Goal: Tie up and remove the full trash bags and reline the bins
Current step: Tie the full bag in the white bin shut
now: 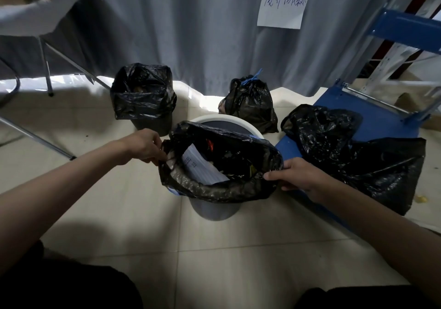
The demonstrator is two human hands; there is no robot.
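Head view: full trash bag [220, 165] in the grey bin [214, 209], rim peeled off its lip.
I'd gather evenly; left hand [143, 147] and right hand [298, 177] each pinch opposite edges, fingers curled on plastic; tied bag [249, 104] sits behind.

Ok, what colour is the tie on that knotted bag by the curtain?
Blue. The tie tops the knotted black bag, seen in the head view.

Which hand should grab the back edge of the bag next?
Probably the left hand. It grips the bag's rim farther back, nearer the loose back edge over the white bin. The right hand pinches the near right rim, farther away.
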